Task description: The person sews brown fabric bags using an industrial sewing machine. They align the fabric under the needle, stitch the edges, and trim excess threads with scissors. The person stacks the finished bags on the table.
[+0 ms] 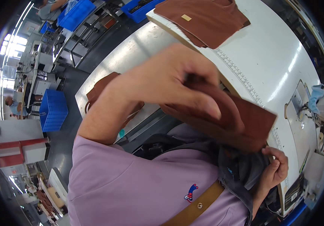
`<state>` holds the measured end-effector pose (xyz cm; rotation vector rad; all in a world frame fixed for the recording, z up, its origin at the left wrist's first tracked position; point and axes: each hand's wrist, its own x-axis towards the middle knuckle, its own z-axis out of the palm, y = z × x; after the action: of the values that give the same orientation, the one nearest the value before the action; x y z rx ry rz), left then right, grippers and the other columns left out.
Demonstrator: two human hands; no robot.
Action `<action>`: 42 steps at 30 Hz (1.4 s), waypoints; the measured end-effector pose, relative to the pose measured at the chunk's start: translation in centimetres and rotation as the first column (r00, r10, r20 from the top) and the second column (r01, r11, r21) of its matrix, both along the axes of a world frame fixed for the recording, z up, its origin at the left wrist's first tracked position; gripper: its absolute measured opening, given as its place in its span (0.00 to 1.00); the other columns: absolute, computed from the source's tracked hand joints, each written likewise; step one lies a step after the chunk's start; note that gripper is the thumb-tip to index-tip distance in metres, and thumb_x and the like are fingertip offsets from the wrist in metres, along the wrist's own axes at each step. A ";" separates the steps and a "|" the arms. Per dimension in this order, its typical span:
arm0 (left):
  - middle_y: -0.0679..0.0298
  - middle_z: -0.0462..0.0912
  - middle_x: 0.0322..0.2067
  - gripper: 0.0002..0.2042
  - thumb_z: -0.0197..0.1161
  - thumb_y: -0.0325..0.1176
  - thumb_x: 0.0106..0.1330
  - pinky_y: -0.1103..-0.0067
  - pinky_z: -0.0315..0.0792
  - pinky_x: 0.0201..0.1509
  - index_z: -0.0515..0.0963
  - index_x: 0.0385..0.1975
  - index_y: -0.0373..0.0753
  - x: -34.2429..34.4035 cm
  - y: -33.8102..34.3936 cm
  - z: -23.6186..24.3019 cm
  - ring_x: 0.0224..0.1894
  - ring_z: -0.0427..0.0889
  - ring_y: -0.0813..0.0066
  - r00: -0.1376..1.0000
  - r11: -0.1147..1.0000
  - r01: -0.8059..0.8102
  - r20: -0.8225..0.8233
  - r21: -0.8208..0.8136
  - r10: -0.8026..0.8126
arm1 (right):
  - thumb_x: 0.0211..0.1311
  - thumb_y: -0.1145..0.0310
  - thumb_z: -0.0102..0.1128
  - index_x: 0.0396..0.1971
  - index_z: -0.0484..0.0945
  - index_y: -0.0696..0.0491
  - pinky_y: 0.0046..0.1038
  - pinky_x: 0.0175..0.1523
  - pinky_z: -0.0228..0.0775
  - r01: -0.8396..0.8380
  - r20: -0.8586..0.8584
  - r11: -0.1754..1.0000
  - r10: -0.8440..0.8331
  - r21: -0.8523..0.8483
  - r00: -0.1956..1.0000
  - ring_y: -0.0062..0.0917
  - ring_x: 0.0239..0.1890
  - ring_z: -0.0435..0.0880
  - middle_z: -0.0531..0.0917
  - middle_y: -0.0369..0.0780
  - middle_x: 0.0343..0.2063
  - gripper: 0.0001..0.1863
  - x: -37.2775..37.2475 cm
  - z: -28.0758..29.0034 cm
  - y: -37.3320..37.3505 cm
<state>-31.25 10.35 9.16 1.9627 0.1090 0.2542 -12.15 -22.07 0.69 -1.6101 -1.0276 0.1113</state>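
Observation:
My left hand (pixel 182 77), slightly blurred, has its fingers closed on a brown bag piece (pixel 256 124) with a curved, loop-like strap, held over the gap beside the white sewing table. My right hand (pixel 275 167) is at the lower right, just below that piece's corner, fingers curled; whether they hold its edge or something else I cannot make out. Another brown piece (pixel 99 86) lies on the steel-coloured table (pixel 131 49) behind my left forearm. Folded brown pieces (pixel 207 20) with a small tan label lie at the top of the white table (pixel 275 67).
A sewing machine (pixel 299 101) and light-blue cloth (pixel 315 98) are at the right. Blue bins (pixel 52 109) stand on the left and at the back (pixel 73 13). Two other people (pixel 13 105) (pixel 47 11) sit or stand at distant benches. A dark garment (pixel 237 173) hangs against me.

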 end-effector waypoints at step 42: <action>0.54 0.85 0.28 0.05 0.65 0.30 0.51 0.65 0.74 0.50 0.87 0.22 0.46 -34.9 14.9 -14.7 0.40 0.84 0.55 0.083 0.503 0.164 -0.520 0.849 0.850 | 0.70 0.74 0.58 0.36 0.81 0.62 0.19 0.39 0.75 0.137 -0.080 0.983 -0.147 -0.119 0.986 0.19 0.31 0.82 0.85 0.41 0.33 0.07 2.9 -1.6 -0.5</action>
<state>-66.12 25.25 -5.52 2.5708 1.8184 -0.8907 -9.21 -22.52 -0.86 -1.7603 -0.8479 0.1452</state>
